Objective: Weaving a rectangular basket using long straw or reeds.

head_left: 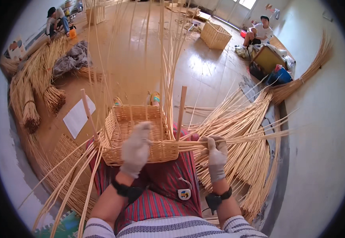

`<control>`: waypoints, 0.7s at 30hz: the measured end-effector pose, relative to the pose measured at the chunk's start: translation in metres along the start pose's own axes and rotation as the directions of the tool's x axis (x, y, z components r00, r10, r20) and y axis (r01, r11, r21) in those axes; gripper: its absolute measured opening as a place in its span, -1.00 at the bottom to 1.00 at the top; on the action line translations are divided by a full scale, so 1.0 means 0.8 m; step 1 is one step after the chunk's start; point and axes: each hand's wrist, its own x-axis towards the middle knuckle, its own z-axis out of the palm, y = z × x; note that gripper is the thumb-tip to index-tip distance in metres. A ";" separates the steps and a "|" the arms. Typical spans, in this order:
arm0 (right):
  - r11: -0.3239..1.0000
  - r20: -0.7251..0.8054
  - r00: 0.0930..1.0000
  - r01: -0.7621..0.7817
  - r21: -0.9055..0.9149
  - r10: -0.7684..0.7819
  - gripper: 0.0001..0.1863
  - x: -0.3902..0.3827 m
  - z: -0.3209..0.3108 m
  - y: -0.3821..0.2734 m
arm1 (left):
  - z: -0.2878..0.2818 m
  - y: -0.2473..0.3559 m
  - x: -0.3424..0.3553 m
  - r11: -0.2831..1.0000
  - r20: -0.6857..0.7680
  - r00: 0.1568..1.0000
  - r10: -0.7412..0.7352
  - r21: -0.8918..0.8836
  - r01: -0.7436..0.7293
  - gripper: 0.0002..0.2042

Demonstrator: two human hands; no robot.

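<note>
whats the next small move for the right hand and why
I'd probably have the right hand draw its strands snug, with the left hand steadying the basket. The strands run out sideways from the near right corner, their far ends free, and the left hand is over the near wall, though blur hides whether it touches.

Surroundings, by clock position about the centre of view. At 9 o'clock, a white sheet [77, 119] lies on the floor [216, 71]; at 10, crumpled grey plastic [71, 61] rests beside bundled stalks [38, 75]. At 11 stands a pale box-shaped basket [96, 16]; at 1, a second woven basket [215, 36]. Between 1 and 2, a seated person [263, 32] in a white top; at 2, a blue item [279, 76], its kind unclear.
</note>
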 end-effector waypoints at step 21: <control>0.077 0.522 0.588 0.706 -0.704 -0.618 -0.68 0.082 0.054 0.096 | -0.022 -0.027 -0.067 0.932 0.394 0.857 -0.333 -0.002 0.363 -0.64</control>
